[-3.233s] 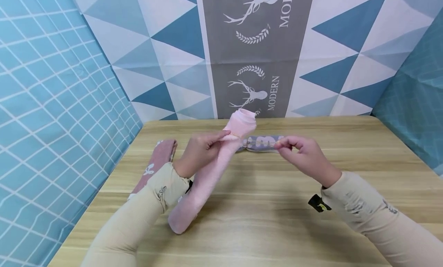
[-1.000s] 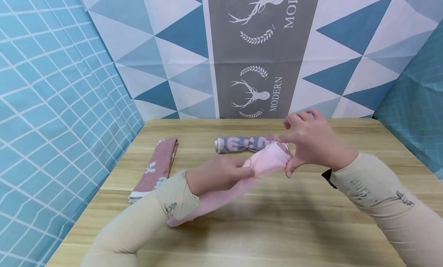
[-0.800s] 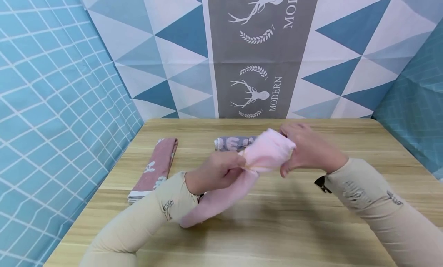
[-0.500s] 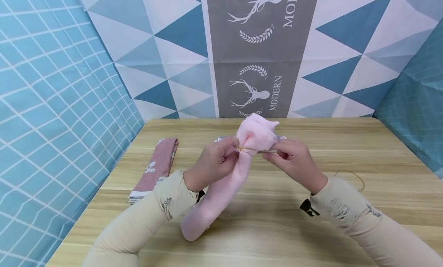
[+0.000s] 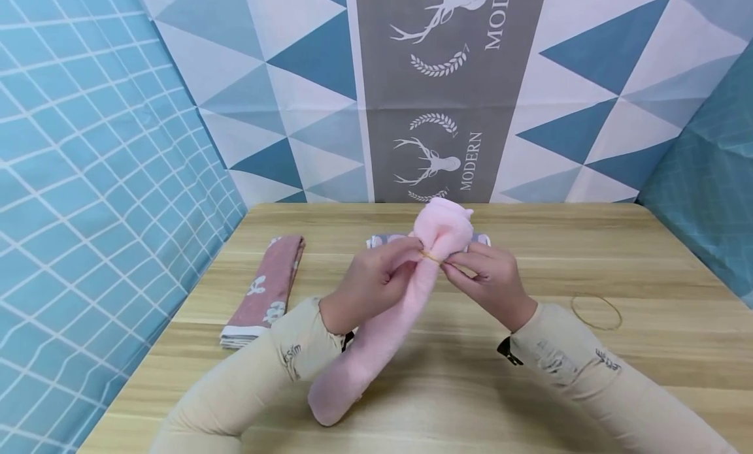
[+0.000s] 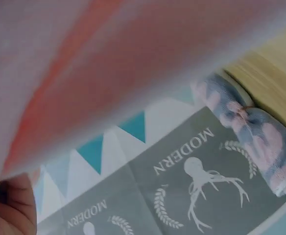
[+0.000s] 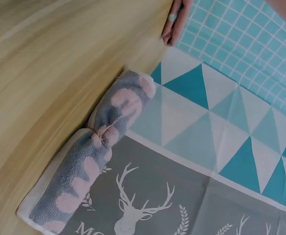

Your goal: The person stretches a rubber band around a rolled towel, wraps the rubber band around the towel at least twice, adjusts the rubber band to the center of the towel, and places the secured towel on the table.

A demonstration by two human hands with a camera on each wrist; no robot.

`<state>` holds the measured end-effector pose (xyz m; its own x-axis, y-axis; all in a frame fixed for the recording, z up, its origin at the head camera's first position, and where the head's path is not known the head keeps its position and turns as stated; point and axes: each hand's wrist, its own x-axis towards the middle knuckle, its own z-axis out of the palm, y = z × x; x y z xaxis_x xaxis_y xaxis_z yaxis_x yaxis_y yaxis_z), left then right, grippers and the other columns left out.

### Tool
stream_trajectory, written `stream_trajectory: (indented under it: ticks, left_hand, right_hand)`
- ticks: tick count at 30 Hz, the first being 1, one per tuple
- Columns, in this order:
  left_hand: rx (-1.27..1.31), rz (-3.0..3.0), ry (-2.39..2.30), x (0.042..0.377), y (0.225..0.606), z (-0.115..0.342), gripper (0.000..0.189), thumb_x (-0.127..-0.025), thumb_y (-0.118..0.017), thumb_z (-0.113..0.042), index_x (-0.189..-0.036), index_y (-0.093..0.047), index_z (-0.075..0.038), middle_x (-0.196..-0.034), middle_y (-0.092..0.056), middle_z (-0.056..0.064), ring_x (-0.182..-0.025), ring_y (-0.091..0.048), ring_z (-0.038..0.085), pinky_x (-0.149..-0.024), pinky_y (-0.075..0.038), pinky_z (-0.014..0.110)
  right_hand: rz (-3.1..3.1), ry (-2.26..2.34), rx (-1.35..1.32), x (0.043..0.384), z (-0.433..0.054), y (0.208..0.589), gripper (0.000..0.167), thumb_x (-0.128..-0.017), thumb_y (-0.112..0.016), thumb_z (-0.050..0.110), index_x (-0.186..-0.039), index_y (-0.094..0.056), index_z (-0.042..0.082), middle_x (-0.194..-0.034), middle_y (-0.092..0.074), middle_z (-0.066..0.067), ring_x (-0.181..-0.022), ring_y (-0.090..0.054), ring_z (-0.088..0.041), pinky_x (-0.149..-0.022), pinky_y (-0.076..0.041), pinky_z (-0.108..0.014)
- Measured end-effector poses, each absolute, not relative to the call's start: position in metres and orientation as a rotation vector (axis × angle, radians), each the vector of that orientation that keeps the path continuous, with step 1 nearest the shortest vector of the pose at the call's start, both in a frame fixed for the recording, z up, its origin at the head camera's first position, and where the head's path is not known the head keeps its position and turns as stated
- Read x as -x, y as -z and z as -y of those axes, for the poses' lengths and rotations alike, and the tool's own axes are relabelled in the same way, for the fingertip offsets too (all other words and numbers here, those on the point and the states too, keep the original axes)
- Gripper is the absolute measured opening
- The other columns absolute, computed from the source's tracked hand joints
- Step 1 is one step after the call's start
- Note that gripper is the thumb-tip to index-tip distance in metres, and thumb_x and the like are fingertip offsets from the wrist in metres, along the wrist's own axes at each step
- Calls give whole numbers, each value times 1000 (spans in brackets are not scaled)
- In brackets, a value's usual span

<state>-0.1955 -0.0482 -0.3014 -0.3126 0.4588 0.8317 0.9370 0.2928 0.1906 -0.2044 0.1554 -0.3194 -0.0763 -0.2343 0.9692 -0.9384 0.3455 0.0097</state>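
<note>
A long pink rolled towel [image 5: 376,349] slants up from the near table, cinched near its upper end by a thin yellow rubber band [image 5: 433,257]. My left hand [image 5: 373,281] grips the towel from the left, thumb and finger at the band. From the other side my right hand [image 5: 487,277] pinches the band close against the towel. The pink cloth [image 6: 133,58] fills the upper left wrist view as a blur, with curled fingers [image 6: 14,208] at its lower corner. Above the band the towel's end bulges out.
A grey-blue and pink towel roll [image 7: 79,171], tied at its middle, lies at the back of the wooden table [image 5: 529,375]. A folded dusty-pink towel [image 5: 267,281] lies at the left. Another rubber band [image 5: 596,311] lies at the right.
The right hand has gone from spreading the band around the towel's end, to pulling it out sideways, to pinching it close in. The towel's upper end has turned upward, and its waist is now narrower.
</note>
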Motion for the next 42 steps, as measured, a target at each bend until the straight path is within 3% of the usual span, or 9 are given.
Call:
stream_trajectory:
  ticks: [4, 7, 11, 22, 27, 30, 34, 40, 42]
  left_hand:
    - [1298, 1992, 1168, 189, 299, 45, 38, -78, -68, 3, -114, -56, 3, -97, -64, 15, -82, -57, 18, -77, -49, 27]
    - [1223, 2028, 1273, 186, 298, 41, 42, -77, -74, 0, -114, -54, 0, -100, -64, 17, -86, -57, 20, -77, -49, 29]
    - [1062, 1941, 1231, 191, 296, 39, 32, -74, -76, 1, -102, -62, 0, -89, -68, 16, -74, -62, 22, -68, -53, 30]
    - [779, 1907, 1144, 223, 297, 60, 16, -74, -71, 5, -89, -69, 3, -87, -71, 18, -77, -69, 28, -69, -55, 36]
    - [794, 1929, 1110, 226, 297, 63, 14, -74, -70, 4, -88, -69, 2, -85, -71, 16, -76, -68, 28, -69, -55, 37]
    - [826, 1937, 1095, 226, 297, 62, 14, -74, -69, 5, -87, -70, 2, -83, -71, 15, -74, -68, 27, -69, -55, 37]
    - [855, 1938, 1054, 225, 298, 61, 13, -74, -69, 5, -87, -69, 1, -81, -70, 14, -73, -68, 26, -68, -55, 36]
    - [905, 1943, 1029, 223, 298, 59, 14, -75, -68, 4, -87, -69, -1, -80, -69, 10, -68, -64, 21, -66, -54, 34]
    - [933, 1938, 1036, 221, 298, 57, 14, -75, -68, 5, -87, -69, -1, -79, -69, 9, -66, -62, 20, -66, -53, 34]
  right_hand:
    - [1595, -912, -1114, 204, -156, 313, 40, -96, -56, 26, -67, -67, 0, -62, -58, -5, -53, -45, -12, -49, -39, -22]
    - [1609, -944, -1123, 204, -156, 309, 41, -96, -56, 28, -68, -68, -1, -64, -60, -7, -55, -48, -13, -50, -41, -21]
    - [1603, -1002, -1138, 203, -157, 307, 42, -94, -59, 30, -70, -69, -3, -61, -57, -7, -51, -43, -12, -43, -35, -16]
    - [1738, -1046, -1217, 199, -169, 312, 38, -95, -58, 34, -71, -65, 6, -55, -42, 4, -51, -29, -7, -45, -25, -18]
    - [1757, -1051, -1168, 197, -172, 310, 17, -79, -67, 11, -66, -57, 7, -62, -41, 1, -54, -31, -10, -47, -27, -20]
    - [1740, -1075, -1144, 197, -171, 307, 20, -68, -64, -3, -62, -49, 8, -68, -48, -6, -53, -32, -10, -46, -27, -20]
    - [1704, -1159, -1142, 197, -172, 303, 26, -67, -57, -13, -59, -44, 8, -73, -58, -14, -53, -36, -8, -44, -26, -19]
    - [1659, -1292, -1172, 197, -172, 300, 27, -68, -55, -17, -59, -43, 5, -63, -50, -7, -56, -39, -7, -45, -26, -20]
    - [1650, -1335, -1162, 196, -171, 299, 27, -78, -59, -13, -62, -43, 3, -61, -45, -6, -54, -36, -7, -45, -26, -21]
